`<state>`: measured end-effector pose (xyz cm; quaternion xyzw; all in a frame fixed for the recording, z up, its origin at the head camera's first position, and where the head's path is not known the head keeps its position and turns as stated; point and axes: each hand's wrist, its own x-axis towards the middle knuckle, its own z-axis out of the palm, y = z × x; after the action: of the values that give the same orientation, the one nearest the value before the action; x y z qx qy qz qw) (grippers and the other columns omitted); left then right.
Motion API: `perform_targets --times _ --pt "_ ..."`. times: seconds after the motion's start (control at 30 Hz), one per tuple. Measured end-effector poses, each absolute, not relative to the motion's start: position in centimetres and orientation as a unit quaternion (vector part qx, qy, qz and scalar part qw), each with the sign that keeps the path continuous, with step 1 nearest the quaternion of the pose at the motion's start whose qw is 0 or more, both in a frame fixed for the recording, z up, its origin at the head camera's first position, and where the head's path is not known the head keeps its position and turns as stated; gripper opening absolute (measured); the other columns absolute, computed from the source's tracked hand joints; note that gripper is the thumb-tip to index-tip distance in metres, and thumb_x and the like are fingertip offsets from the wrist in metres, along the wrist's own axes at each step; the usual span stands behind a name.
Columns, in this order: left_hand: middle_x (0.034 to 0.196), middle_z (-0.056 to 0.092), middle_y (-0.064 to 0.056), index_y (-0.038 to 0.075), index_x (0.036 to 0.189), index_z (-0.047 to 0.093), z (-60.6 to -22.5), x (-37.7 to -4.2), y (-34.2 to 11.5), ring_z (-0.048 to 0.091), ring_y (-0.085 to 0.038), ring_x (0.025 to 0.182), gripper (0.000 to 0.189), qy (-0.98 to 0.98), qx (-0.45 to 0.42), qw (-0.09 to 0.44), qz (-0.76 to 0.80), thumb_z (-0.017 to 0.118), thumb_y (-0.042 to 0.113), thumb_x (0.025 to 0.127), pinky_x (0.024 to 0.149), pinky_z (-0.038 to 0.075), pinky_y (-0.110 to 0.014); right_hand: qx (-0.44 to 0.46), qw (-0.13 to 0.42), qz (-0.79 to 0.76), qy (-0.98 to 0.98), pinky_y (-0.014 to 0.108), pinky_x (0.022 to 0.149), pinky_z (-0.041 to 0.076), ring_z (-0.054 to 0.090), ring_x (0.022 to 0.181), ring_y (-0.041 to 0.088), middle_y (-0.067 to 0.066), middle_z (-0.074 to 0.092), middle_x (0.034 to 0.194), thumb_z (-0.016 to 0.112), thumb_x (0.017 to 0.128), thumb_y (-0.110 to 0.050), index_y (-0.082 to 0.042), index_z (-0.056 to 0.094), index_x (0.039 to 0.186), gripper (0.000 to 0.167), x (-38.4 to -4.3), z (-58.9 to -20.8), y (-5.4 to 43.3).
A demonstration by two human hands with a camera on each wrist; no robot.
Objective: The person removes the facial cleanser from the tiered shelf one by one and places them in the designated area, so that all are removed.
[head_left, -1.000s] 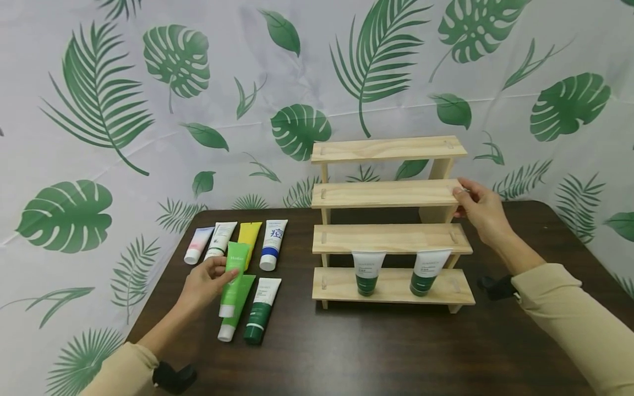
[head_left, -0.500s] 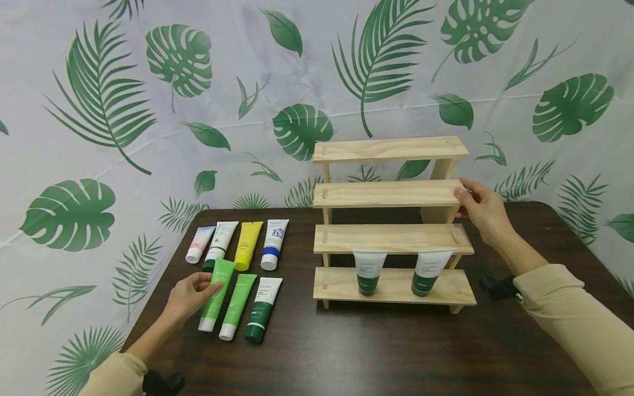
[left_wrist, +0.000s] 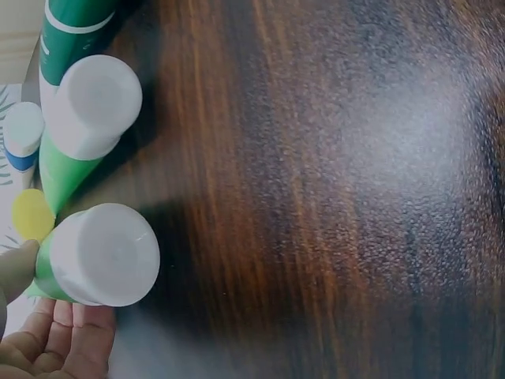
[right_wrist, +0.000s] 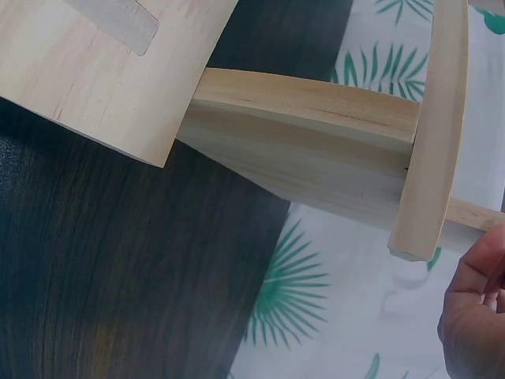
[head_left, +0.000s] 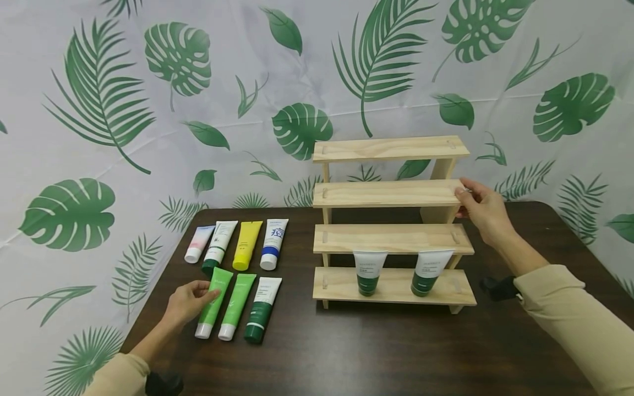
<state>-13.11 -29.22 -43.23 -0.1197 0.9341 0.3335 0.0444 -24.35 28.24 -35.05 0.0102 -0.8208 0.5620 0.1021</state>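
Note:
My left hand (head_left: 184, 302) pinches a light green squeeze tube (head_left: 213, 308) with a white cap, low at the left end of the front row. In the left wrist view, the thumb and fingers (left_wrist: 88, 335) lie on either side of this tube, behind its cap. Beside it lie a matching green tube (head_left: 238, 305) and a white and dark green tube (head_left: 262, 308). My right hand (head_left: 482, 212) grips the right end of the second-highest board of a tiered wooden display rack (head_left: 386, 193). In the right wrist view, only part of that hand shows at the edge.
Behind the front row lie a pink and white tube (head_left: 200, 243), a white and green tube (head_left: 221, 240), a yellow tube (head_left: 247, 245) and a white and blue tube (head_left: 274, 243). Two small tubes (head_left: 369, 270) stand on the rack's lowest board. A leaf-patterned cloth (head_left: 238, 66) hangs behind the dark table (head_left: 346, 352).
My left hand has carried the green tube left and down, from above the other green tube to a place left of it. The right hand keeps its grip on the rack.

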Motion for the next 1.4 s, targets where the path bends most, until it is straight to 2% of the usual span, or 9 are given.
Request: perform_targets --times 0.47,0.83,1.4 --pt "0.094 0.067 -0.018 -0.008 0.113 0.059 -43.88 -13.29 -29.29 0.059 -0.021 0.078 0.047 0.931 -0.132 0.049 0.338 0.066 0.031 0.087 0.057 0.045 -0.027 0.013 0.103 0.565 -0.819 0.012 0.058 0.05 0.054 0.066 -0.003 -0.012 0.05 0.084 0.045 0.099 -0.027 0.008 0.024 0.144 0.061 -24.32 -35.05 28.31" --pt "0.095 0.067 -0.021 -0.009 0.111 0.06 -43.84 -13.16 -29.32 0.061 -0.024 0.081 0.046 0.935 -0.13 0.046 0.326 0.065 0.03 0.088 0.059 0.045 -0.028 0.012 0.104 0.563 -0.82 0.012 0.058 0.05 0.055 0.066 -0.003 -0.012 0.05 0.084 0.045 0.099 -0.027 0.007 0.025 0.144 0.06 -24.32 -35.01 28.27" --pt "0.1 0.066 -0.026 -0.01 0.111 0.059 -43.54 -12.95 -29.17 0.062 -0.028 0.083 0.045 0.939 -0.139 0.052 0.31 0.062 0.029 0.089 0.063 0.049 -0.035 0.009 0.106 0.563 -0.82 0.013 0.057 0.05 0.055 0.066 -0.003 -0.011 0.05 0.084 0.045 0.099 -0.026 0.008 0.026 0.144 0.059 -24.49 -35.13 28.27"
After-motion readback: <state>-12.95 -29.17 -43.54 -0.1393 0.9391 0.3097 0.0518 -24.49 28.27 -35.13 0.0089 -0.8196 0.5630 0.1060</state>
